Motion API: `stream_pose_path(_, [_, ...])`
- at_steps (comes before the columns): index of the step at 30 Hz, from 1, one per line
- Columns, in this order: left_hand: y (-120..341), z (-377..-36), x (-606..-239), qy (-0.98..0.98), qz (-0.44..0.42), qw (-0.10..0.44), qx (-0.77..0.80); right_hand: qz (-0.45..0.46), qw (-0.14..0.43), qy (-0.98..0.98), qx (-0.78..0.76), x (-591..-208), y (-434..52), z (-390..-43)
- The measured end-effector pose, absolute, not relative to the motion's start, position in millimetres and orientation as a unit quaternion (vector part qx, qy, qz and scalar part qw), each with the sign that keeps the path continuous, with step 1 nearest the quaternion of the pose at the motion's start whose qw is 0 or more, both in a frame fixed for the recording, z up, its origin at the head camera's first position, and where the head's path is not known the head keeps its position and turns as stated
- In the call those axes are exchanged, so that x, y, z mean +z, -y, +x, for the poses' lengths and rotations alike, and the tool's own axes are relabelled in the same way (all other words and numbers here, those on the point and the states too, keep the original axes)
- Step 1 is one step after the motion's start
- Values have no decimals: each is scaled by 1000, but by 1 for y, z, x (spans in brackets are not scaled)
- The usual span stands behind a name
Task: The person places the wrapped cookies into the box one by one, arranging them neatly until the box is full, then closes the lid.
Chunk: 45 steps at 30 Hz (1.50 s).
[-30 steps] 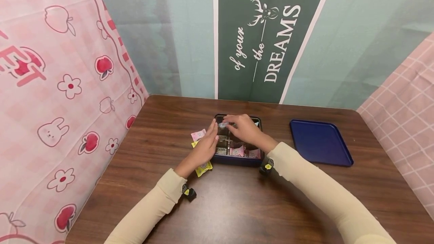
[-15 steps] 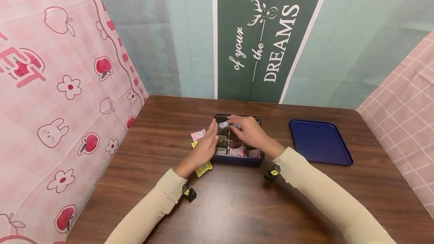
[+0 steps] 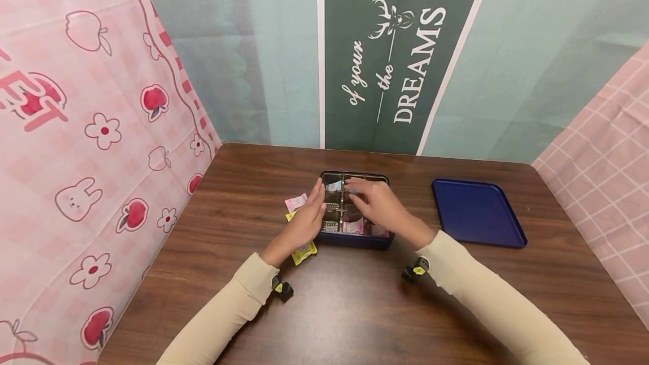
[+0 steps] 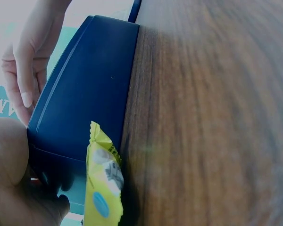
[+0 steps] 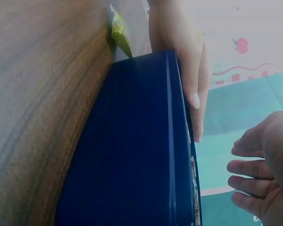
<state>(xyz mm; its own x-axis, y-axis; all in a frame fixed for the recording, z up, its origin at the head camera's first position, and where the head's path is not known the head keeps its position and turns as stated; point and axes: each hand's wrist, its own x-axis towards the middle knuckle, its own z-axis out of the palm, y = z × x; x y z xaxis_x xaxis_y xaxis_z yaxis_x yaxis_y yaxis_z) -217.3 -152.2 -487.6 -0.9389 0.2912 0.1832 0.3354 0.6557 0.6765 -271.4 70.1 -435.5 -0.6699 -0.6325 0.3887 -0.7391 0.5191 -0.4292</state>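
A dark blue box (image 3: 355, 240) with a compartment insert stands on the table. My left hand (image 3: 306, 219) rests along its left side with fingers straight; it appears at the lower left of the left wrist view. My right hand (image 3: 377, 199) hovers over the box's right part, fingers loosely bent and apart, and nothing shows between them in the right wrist view. A blue-wrapped candy (image 3: 333, 186) lies in the back left compartment, and a bit of blue shows under my right fingers. Pink candies (image 3: 353, 226) sit in the front compartments. My right hand hides several compartments.
Left of the box lie a pink candy (image 3: 296, 202) and yellow candies (image 3: 304, 253), partly behind my left hand. A flat blue lid (image 3: 479, 213) lies on the table (image 3: 355, 308) to the right. Printed cloths (image 3: 243, 72) hang behind and at both sides.
My right hand has moved rightward over the box from the back left compartment, uncovering the blue candy there. My left hand stays at the box's left side.
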Motion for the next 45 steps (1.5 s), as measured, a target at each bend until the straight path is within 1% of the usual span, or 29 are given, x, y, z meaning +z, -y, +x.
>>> stream_pose_path(7, [151,-217,-488,909,-170,27,-379,380,94,868,304,-432,-77,-259])
stream_pose_path(14, [150,-218,-489,909,-170,32,-380,369,98,866,322,-436,-83,-254])
stream_pose_path(20, [152,-217,-490,908,-177,31,-380,355,92,871,328,-440,-87,-248])
stream_pose_path(26, [151,-217,-489,908,-183,44,-375,330,81,876,342,-447,-93,-243])
stream_pose_path(33, [151,-218,-489,909,-183,44,-372,333,100,870,350,-455,-101,-240])
stream_pose_path(42, [150,-218,-487,909,-181,42,-373,313,104,869,367,-459,-108,-234])
stream_pose_path(45, [150,-217,-487,910,-180,38,-372,303,122,871,368,-461,-110,-234])
